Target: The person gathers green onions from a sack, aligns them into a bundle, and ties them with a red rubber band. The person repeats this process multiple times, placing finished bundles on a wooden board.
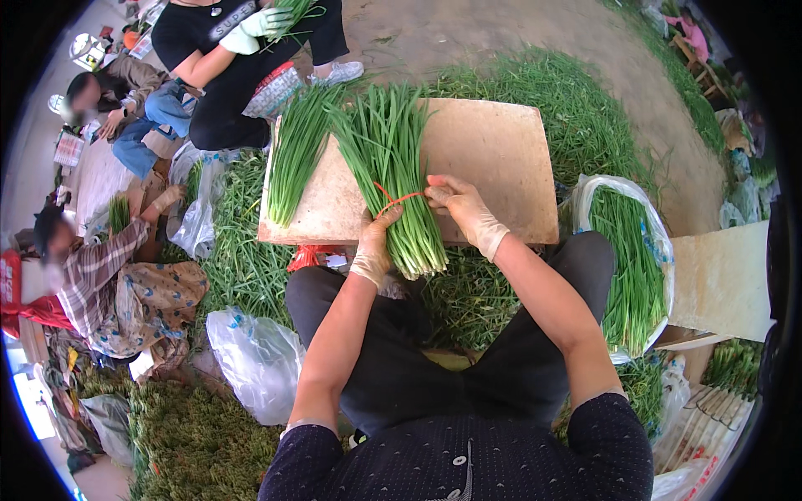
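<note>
A bundle of garlic chives (404, 206) lies across a wooden board (489, 169), its pale stem ends reaching over the near edge. My left hand (376, 241), in a thin glove, grips the bundle's left side and a red tie (401, 200). On the right, my gloved right hand (460, 203) pinches the tie's other end between thumb and fingers. The tie crosses over the top of the stems. A smaller heap of chives (294, 156) rests on the board's left part, its leaves touching the bundle's leaves.
Cut leaves (557, 113) cover the floor behind the board. At right stands a plastic-lined container of chives (626, 269). A clear plastic bag (257, 363) lies by my left leg. One person (250, 69) sits beyond the board's far left; others (103, 269) sit at left.
</note>
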A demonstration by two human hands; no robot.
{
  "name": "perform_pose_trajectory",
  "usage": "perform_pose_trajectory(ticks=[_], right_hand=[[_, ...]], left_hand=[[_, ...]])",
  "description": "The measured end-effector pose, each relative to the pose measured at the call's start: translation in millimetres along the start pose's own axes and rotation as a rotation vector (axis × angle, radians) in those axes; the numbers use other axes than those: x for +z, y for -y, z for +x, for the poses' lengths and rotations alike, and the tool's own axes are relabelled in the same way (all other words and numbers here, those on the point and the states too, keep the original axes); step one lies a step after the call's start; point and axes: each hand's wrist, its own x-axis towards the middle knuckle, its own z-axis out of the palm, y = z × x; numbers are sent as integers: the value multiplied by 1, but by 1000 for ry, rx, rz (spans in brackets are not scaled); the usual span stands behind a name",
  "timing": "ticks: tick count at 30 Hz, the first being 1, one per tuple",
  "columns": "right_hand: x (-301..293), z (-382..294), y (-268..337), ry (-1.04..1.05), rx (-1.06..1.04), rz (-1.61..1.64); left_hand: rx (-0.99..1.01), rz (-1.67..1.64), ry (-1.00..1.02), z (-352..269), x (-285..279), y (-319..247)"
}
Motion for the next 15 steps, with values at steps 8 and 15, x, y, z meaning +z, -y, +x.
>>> perform_pose_trajectory(ticks=[8, 15], right_hand=[[9, -16, -10, 204, 253, 77], [11, -32, -3, 258, 260, 166]], left_hand=[[-83, -79, 61, -11, -5, 18], [-275, -213, 229, -14, -14, 17]])
